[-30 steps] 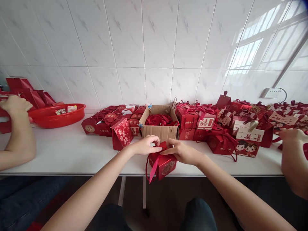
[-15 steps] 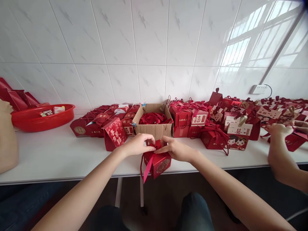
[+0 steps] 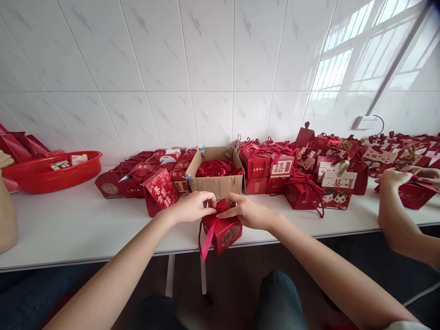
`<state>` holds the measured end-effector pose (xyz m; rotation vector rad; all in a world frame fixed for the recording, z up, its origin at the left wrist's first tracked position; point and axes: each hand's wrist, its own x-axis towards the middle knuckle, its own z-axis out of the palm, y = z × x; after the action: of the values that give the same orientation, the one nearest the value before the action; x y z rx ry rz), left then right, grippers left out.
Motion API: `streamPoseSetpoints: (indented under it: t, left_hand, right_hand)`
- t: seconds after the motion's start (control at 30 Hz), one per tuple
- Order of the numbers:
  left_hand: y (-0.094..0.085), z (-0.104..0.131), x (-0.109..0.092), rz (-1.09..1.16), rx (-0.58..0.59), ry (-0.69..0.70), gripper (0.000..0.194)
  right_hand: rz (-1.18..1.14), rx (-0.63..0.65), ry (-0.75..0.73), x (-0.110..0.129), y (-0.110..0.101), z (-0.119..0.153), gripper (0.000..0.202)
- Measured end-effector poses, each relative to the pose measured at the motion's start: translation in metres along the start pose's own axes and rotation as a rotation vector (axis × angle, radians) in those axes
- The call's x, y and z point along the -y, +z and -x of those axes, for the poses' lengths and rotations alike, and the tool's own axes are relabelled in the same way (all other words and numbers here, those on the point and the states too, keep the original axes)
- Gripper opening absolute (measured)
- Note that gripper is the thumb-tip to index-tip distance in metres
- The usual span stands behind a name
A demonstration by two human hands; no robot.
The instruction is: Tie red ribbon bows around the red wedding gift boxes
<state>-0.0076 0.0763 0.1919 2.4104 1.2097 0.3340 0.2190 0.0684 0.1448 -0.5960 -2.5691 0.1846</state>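
A small red gift box (image 3: pixel 227 233) with a gold round emblem sits at the table's front edge, slightly overhanging it. Its red ribbon (image 3: pixel 208 243) trails down the front, beside a twisted cord handle. Over the top of the box, my left hand (image 3: pixel 196 206) pinches the ribbon between thumb and forefinger. My right hand (image 3: pixel 248 211) is closed on the ribbon from the other side, its fingertips against the box top. The fingers partly hide the ribbon where they meet. Directly behind stands a cardboard box (image 3: pixel 216 185) of red ribbons (image 3: pixel 218 168).
Several folded red boxes (image 3: pixel 120 183) and an upright red box (image 3: pixel 160 192) stand left. Farther left is a red basin (image 3: pixel 51 176) holding small packets. Finished-looking boxes (image 3: pixel 256 167) crowd the right. A co-worker's hands (image 3: pixel 395 178) handle another red box (image 3: pixel 417 195).
The camera view has shifted slightly, moving the scene a little left. My hands stay together over the gift box, with only small finger movement.
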Motion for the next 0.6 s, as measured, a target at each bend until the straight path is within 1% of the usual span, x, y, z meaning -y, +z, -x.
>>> streamPoseSetpoints:
  t: [0.17, 0.23, 0.27, 0.33, 0.43, 0.53, 0.6]
  left_hand:
    - [0.0, -0.003, -0.005, -0.182, 0.031, -0.07, 0.036]
    - [0.001, -0.005, -0.007, -0.23, 0.04, -0.067, 0.038]
    - [0.001, -0.005, -0.007, -0.213, 0.049, -0.046, 0.036]
    - [0.002, -0.007, -0.004, -0.098, 0.07, 0.028, 0.028]
    - [0.005, -0.01, 0.006, 0.124, 0.052, 0.112, 0.023]
    - [0.01, -0.011, 0.015, 0.25, 0.017, 0.086, 0.021]
    - [0.015, -0.011, 0.019, 0.346, 0.024, 0.064, 0.023]
  right_hand:
    - [0.027, 0.015, 0.019, 0.002, -0.002, -0.002, 0.042]
    - [0.02, 0.019, 0.02, 0.001, -0.003, -0.002, 0.041]
    - [0.013, 0.024, 0.022, 0.001, -0.003, -0.002, 0.041]
    - [-0.004, 0.035, 0.022, 0.001, -0.004, -0.002, 0.042]
    - [-0.01, 0.038, 0.016, 0.0, -0.004, -0.001, 0.045]
    - [0.0, 0.047, 0.033, -0.001, -0.004, 0.0, 0.048]
    - [-0.003, 0.061, 0.056, -0.001, -0.004, 0.0, 0.05]
